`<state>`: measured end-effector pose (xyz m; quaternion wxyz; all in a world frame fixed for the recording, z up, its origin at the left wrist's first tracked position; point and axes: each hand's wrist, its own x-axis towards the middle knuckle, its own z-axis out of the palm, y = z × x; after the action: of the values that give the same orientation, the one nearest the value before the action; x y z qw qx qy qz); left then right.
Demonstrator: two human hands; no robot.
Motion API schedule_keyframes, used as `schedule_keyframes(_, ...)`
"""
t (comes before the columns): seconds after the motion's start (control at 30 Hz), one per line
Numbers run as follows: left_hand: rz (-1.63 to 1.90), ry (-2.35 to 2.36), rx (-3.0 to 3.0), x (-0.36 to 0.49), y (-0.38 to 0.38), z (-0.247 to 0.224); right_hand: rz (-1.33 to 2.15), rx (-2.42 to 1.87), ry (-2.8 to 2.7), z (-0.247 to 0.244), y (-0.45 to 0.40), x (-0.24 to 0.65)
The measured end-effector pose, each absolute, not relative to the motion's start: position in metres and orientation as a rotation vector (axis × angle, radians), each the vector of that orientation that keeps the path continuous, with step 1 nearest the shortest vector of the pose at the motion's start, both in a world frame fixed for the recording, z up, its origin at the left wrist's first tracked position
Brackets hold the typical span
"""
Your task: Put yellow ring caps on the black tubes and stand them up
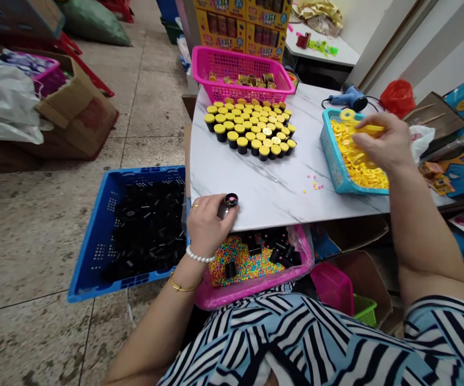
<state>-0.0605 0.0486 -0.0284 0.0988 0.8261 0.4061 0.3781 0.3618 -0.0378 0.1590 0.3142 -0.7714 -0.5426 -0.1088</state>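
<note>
My left hand [211,222] is closed round a small black cup [231,200] at the table's front edge. The cup's open top faces up, with pinkish bits inside. Over a teal basket [336,179] on the right, my right hand [388,140] pinches a yellow plastic piece [371,130]; its full shape is partly hidden by my fingers. Many loose yellow plastic pieces [363,174] fill that basket. Farther back on the table, black cups with yellow lids [242,142] stand upright in a tight group.
A pink basket [240,61] stands behind the lidded cups. Below the table edge, a pink tray [252,292] holds colourful beads and black cups. A blue crate [95,236] of black pieces is at left. Loose beads [315,185] and a blue hair dryer [348,98] lie on the table.
</note>
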Motion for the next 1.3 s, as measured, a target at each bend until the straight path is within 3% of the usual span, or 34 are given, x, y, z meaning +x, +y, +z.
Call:
schedule_keyframes(0.17, 1.118, 1.200, 2.435, -0.060, 0.048, -0.028, 0.063, -1.811, -1.684, 0.098, -0.013, 0.250)
schedule_keyframes(0.37, 1.097, 1.179, 2.415, -0.062, 0.045, -0.023, 0.063, -1.811, -1.719, 0.025, -0.002, 0.243)
schedule_keyframes(0.67, 1.099, 1.205, 2.432, -0.061, 0.043, -0.023, -0.165, -1.956, -1.721, 0.030, -0.008, 0.283)
schedule_keyframes(1.03, 0.933, 1.026, 2.384, -0.049, 0.050, -0.008, -0.299, -1.931, -1.757, 0.050, 0.003, 0.260)
schedule_keyframes(1.3, 0.980, 1.025, 2.307, -0.048, 0.041, -0.007, -0.365, -2.077, -1.952, 0.022, 0.028, 0.220)
